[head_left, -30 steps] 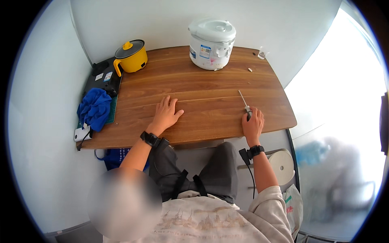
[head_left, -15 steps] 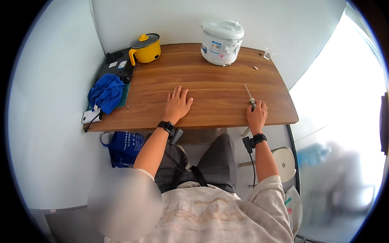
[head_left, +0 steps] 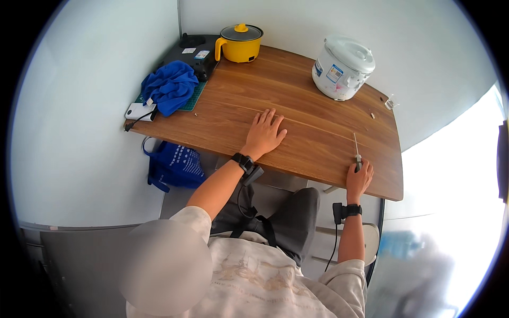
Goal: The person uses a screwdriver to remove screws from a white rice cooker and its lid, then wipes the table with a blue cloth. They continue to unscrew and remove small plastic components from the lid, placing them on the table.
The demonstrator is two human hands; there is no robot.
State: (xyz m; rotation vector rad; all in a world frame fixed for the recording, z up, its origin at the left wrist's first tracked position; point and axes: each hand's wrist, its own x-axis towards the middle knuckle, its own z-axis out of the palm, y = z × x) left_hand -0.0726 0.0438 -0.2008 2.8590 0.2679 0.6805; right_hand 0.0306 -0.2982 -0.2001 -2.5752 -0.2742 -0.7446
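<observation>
My left hand (head_left: 264, 134) lies flat on the wooden table (head_left: 286, 90) near its front edge. The fingers are spread and nothing is in them. My right hand (head_left: 360, 177) rests by the table's front right part, its fingers curled round the handle of a screwdriver (head_left: 358, 160). The thin metal shaft points away from me, toward the back of the table. Most of the handle is hidden under the palm and fingers.
A white rice cooker (head_left: 343, 68) stands at the back right and a yellow electric pot (head_left: 242, 46) at the back left. Blue cloth (head_left: 170, 85) is heaped on a green mat (head_left: 194, 99). A small clear cup (head_left: 391, 102) sits at the right edge. A blue bag (head_left: 175, 164) is below the table.
The view has turned, so the table and everything on it now appear tilted and farther right. Both hands keep their places on the table, the right still holding the screwdriver.
</observation>
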